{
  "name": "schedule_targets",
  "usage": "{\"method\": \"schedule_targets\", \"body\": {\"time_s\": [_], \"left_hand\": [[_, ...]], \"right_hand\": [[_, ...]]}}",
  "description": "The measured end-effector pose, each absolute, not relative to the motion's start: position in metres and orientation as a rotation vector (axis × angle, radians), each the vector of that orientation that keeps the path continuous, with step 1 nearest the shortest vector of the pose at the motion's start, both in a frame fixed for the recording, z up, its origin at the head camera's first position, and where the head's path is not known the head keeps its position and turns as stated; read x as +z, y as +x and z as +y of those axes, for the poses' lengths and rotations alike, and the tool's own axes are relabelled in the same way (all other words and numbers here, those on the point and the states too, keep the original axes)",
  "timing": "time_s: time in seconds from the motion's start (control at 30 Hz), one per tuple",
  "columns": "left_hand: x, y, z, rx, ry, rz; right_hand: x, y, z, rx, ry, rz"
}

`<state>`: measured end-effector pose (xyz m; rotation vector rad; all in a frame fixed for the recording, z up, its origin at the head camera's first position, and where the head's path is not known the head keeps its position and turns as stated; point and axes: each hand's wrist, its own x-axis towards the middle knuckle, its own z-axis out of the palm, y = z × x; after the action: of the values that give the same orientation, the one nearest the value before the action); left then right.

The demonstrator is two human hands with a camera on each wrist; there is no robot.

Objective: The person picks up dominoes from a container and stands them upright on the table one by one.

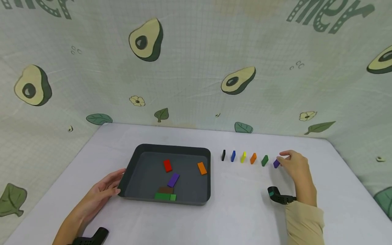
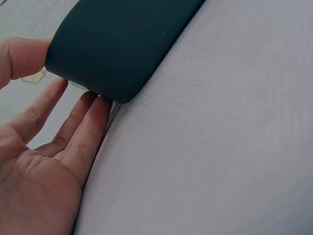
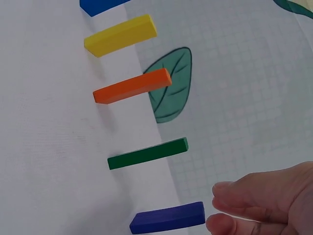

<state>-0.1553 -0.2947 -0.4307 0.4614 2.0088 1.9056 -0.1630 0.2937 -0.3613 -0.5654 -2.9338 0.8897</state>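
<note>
A dark grey tray (image 1: 165,202) lies on the white table, and my left hand (image 1: 105,190) holds its near left corner. In the left wrist view, the thumb and the fingertips (image 2: 100,105) meet the tray's outer wall (image 2: 112,54). My right hand (image 1: 295,165) is at the right end of a row of standing blocks. In the right wrist view, its thumb and finger are slightly parted just off the upper end of the purple block (image 3: 168,218). Next to that block stand the green block (image 3: 149,153), the orange block (image 3: 132,86) and the yellow block (image 3: 121,35).
The row continues left with a blue block (image 1: 233,156) and a black block (image 1: 223,155). Inside the tray lie a red block (image 1: 167,165), an orange block (image 1: 202,168), a purple block (image 1: 173,180), a brown block (image 1: 165,190) and green pieces (image 1: 162,196). A patterned cloth hangs behind.
</note>
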Motion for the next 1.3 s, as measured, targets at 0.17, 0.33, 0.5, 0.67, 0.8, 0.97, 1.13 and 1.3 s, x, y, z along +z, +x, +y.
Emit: {"method": "schedule_targets", "body": {"time_s": [0.17,0.33,0.5,0.67,0.8,0.97,1.13,1.3], "left_hand": [[-0.430,-0.155,-0.294,1.903,0.457,2.017],[-0.429,-0.155,-0.294,1.901,0.451,2.023],[-0.429,-0.156,-0.294,1.894,0.449,2.032],[-0.429,-0.156,-0.293,1.899,0.473,2.017],[-0.429,-0.157,-0.294,1.917,0.560,1.998],[-0.430,-0.158,-0.295,1.922,0.678,1.939],[-0.426,-0.156,-0.296,1.837,0.642,1.940],[-0.420,-0.153,-0.296,1.727,0.554,2.041]], "right_hand": [[-0.353,-0.163,0.289,0.840,-0.536,-2.912],[-0.343,-0.162,0.277,0.825,-0.491,-2.902],[-0.334,-0.161,0.265,0.813,-0.380,-2.880],[-0.325,-0.160,0.249,0.830,-0.251,-2.863],[-0.317,-0.158,0.229,0.892,-0.087,-2.846],[-0.312,-0.155,0.194,1.017,0.259,-2.857],[-0.319,-0.151,0.154,1.149,0.646,-2.885],[-0.335,-0.148,0.119,1.315,0.910,-2.919]]}}
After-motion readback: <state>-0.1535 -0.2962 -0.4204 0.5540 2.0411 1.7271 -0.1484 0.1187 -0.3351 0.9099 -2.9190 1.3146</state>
